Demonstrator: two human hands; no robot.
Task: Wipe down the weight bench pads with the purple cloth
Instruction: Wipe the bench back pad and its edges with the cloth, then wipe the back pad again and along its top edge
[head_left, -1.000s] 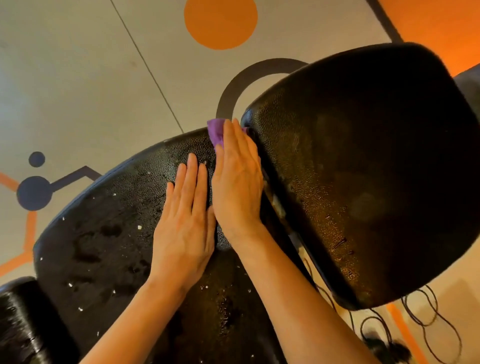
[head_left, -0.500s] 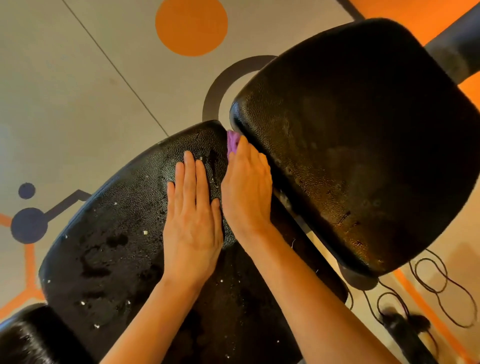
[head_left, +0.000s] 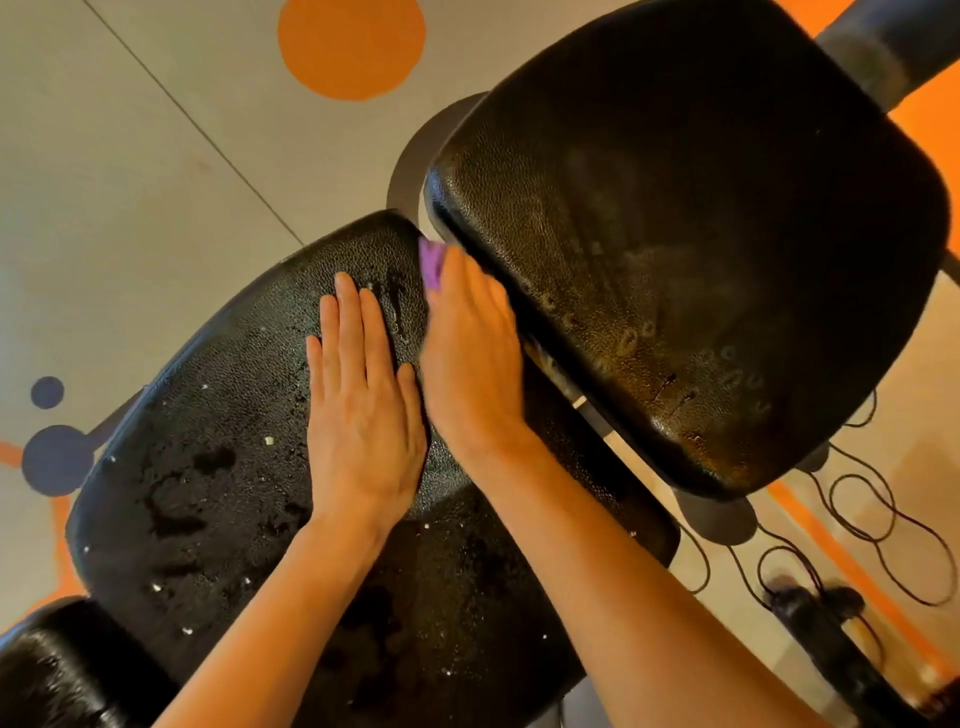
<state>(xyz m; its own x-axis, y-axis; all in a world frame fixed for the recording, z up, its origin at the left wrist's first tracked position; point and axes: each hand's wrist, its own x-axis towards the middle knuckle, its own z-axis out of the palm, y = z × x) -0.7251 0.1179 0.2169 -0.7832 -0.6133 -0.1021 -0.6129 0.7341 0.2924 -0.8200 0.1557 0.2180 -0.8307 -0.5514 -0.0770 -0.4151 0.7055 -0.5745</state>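
Both hands are down on the lower bench pad (head_left: 208, 467), the big black textured cushion that fills the bottom left of the view. The left hand (head_left: 363, 410) lies flat on it, palm down, fingers straight and close together, thumb tucked alongside; it holds nothing and simply presses on the vinyl. Just to the right of that hand, the right hand (head_left: 472, 358) sits at the pad's far right edge, fingers stretched forward and fairly flat. A corner of the purple cloth (head_left: 432, 265) pokes out beyond its fingertips, so the cloth is trapped under the hand, right in the narrow gap where the lower pad meets the upper bench pad (head_left: 701, 234). Whether the fingertips curl round the cloth underneath I cannot tell; what shows is a flat hand pressing on it.

The lower pad is speckled with pale crumbs and carries darker wet-looking patches to the left of the left hand. The upper pad rises to the right of the lower one, its surface dimpled near the close edge. Beneath it, beyond the lower pad's right side, thin black cables (head_left: 883, 519) loop across the floor (head_left: 130, 182), which is pale with an orange circle (head_left: 352, 41) beyond the lower pad's far end.
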